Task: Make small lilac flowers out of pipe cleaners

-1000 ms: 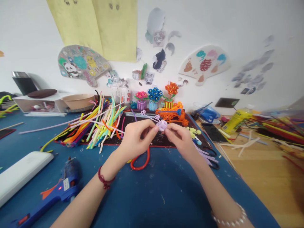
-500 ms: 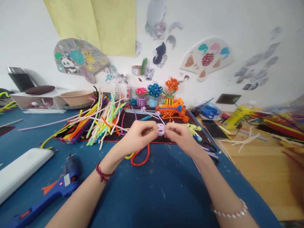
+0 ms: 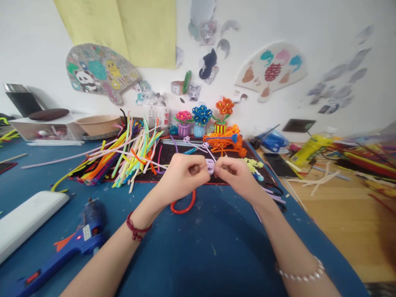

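Observation:
My left hand [image 3: 182, 178] and my right hand [image 3: 236, 175] meet above the blue mat [image 3: 198, 251], fingers curled in a pinch. Between them they grip a lilac pipe-cleaner piece [image 3: 210, 165] bent into small loops; its loose ends run back toward the far side. A red cord bracelet circles my left wrist and a pearl bracelet my right. Under my left hand lies a red pipe-cleaner loop [image 3: 185, 206].
A heap of coloured pipe cleaners [image 3: 130, 159] spreads over a black mat at left. Small pipe-cleaner flower pots [image 3: 201, 121] and an orange craft piece [image 3: 227, 144] stand behind. A blue glue gun [image 3: 74, 243] and a white box [image 3: 27, 220] lie near left; scissors [image 3: 275, 194], a phone and a yellow bottle right.
Both hands have closed in tighter on the lilac piece, now mostly hidden between the fingers. The camera has tilted slightly down.

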Available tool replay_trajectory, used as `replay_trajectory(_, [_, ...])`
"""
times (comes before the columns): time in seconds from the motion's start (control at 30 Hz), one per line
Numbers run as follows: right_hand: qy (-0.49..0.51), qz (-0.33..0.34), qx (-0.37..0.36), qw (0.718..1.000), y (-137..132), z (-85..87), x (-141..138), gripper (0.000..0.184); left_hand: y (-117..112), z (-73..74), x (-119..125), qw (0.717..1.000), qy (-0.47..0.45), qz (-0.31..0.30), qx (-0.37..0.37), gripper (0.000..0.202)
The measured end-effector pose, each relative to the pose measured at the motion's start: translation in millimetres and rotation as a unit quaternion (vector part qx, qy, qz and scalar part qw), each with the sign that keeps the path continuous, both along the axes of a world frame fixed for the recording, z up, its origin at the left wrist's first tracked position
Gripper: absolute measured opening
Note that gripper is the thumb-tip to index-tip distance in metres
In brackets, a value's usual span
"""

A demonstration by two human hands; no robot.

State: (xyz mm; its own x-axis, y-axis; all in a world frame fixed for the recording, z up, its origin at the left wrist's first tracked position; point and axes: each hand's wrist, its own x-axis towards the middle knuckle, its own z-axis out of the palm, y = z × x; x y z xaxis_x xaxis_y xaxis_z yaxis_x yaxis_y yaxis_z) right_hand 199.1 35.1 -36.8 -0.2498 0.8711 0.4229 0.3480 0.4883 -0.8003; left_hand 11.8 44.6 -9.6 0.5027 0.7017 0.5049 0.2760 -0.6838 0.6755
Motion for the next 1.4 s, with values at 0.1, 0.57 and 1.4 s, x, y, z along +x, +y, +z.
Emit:
replay_trajectory(0.1, [-0.01, -0.011, 0.015, 1.0, 0.5, -1.5, 1.1, 0.019, 0.4, 1.0, -0.3, 0.998, 0.029, 0.03, 0.038, 0.024])
replay_trajectory(0.57, [-0.034, -0.004, 0.041, 0.999, -6.8, 1.8, -4.2, 0.017, 6.6, -9.2, -1.0, 0.953, 0.166, 0.122, 0.223, 0.024])
replay_trajectory(1.4, [0.068, 0.057, -0.109, 0.99, 1.5, -0.6, 4.3, 0.033, 8.3, -7.0, -4.6, 0.99, 0.123, 0.014, 0.061, 0.02])
